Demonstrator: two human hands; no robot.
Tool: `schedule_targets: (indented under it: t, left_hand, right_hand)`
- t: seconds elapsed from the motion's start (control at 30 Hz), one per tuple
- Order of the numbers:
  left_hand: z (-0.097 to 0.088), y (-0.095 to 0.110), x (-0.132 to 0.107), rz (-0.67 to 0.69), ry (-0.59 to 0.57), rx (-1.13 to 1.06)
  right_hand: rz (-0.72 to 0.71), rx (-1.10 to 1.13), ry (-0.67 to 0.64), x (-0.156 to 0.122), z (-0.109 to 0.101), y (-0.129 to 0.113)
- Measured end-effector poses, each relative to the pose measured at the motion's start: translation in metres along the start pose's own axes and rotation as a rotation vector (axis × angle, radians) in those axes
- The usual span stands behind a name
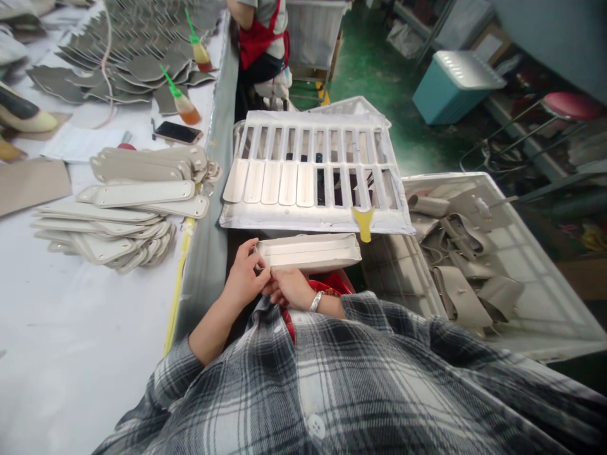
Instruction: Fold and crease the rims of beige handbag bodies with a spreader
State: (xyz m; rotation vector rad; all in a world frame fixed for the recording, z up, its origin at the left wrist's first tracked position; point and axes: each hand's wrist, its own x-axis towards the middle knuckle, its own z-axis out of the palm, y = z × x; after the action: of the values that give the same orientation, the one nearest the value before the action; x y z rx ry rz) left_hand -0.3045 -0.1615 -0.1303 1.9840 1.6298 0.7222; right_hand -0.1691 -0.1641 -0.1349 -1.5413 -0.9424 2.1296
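Observation:
My left hand (245, 275) and my right hand (288, 287) meet close to my body and pinch the left end of a stack of long beige leather strips (310, 251), which lies flat across my lap. Both hands have their fingers closed on the strips' end. A silver bracelet (316, 301) is on my right wrist. Just beyond the strips lies a white slotted rack (313, 174) with several beige strips laid in its left slots and a yellow piece (363, 224) at its front edge.
Piles of beige strips (128, 212) lie on the white table at left, with a phone (177, 132), two glue bottles (183, 104) and grey cut pieces behind. A white crate (531, 265) with folded beige pieces stands at right. Another person in a red apron (262, 38) stands ahead.

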Motion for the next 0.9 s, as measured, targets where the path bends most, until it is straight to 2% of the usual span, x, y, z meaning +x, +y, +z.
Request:
schedule_targets:
  t: [0.1, 0.17, 0.27, 0.3, 0.33, 0.37, 0.43, 0.5, 0.53, 0.57, 0.63, 0.77, 0.83, 0.9]
  left_hand:
    - [0.001, 0.000, -0.002, -0.010, 0.018, -0.017]
    - [0.004, 0.000, -0.003, -0.011, 0.018, -0.056]
    - [0.009, -0.002, -0.003, 0.004, -0.020, -0.043]
    - [0.010, -0.003, -0.001, 0.020, -0.040, -0.010]
    - [0.010, -0.003, 0.000, 0.043, -0.060, 0.034]
    - [0.010, -0.003, 0.002, 0.067, -0.075, 0.093]
    - [0.012, 0.005, 0.008, 0.095, -0.081, 0.249]
    - [0.020, 0.021, 0.018, 0.114, -0.086, 0.403]
    - [0.027, 0.033, 0.024, 0.130, -0.110, 0.454]
    - [0.036, 0.046, 0.030, 0.157, -0.153, 0.478]
    - [0.060, 0.072, 0.044, 0.233, -0.257, 0.474]
    - [0.109, 0.113, 0.066, 0.359, -0.341, 0.479]
    - [0.123, 0.123, 0.072, 0.381, -0.358, 0.499]
    - [0.129, 0.128, 0.077, 0.376, -0.374, 0.516]
  right_hand:
    - [0.077, 0.022, -0.032, -0.002, 0.002, -0.002]
    - [0.130, 0.011, -0.146, -0.011, -0.009, -0.005]
    - [0.145, 0.003, -0.391, -0.036, -0.052, -0.009]
    - [0.095, 0.027, -0.420, -0.045, -0.073, -0.008]
    - [0.018, 0.068, -0.393, -0.055, -0.098, -0.007]
    - [-0.080, 0.115, -0.285, -0.063, -0.124, -0.005]
    - [-0.245, 0.161, 0.117, -0.072, -0.180, 0.000]
    - [-0.215, -0.017, 0.552, -0.067, -0.230, 0.005]
    - [-0.178, -0.069, 0.658, -0.060, -0.250, 0.008]
    - [-0.138, -0.117, 0.720, -0.049, -0.266, 0.009]
    - [-0.068, -0.189, 0.751, -0.023, -0.284, 0.011]
    - [0.045, -0.309, 0.740, 0.023, -0.289, 0.006]
    - [0.085, -0.331, 0.745, 0.035, -0.290, 0.003]
    - [0.102, -0.343, 0.781, 0.037, -0.296, 0.002]
